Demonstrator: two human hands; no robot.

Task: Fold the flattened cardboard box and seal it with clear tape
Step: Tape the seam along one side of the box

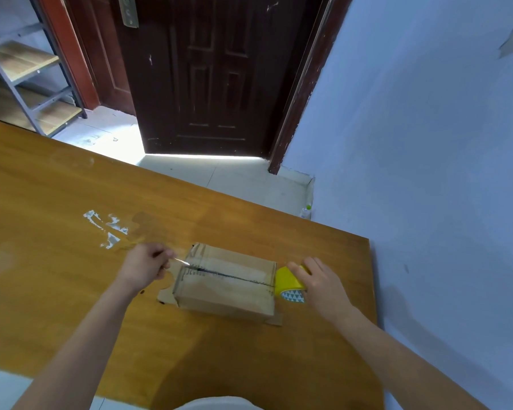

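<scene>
Cardboard box (228, 281), one; left hand (148, 266) pinching tape end (180, 261); right hand (320, 284) gripping one yellow roll (288, 281).

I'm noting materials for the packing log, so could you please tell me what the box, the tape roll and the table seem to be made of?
The box looks like plain brown cardboard, matte, with creased flaps. The tape roll looks like glossy yellowish plastic film on a core with a triangle print. The table looks like smooth orange-brown wood or veneer, with grain and a slight sheen; which, I cannot tell.

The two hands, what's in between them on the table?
In the head view, the folded cardboard box lies between the left hand and the right hand, which holds the yellow tape roll at the box's end.
</scene>
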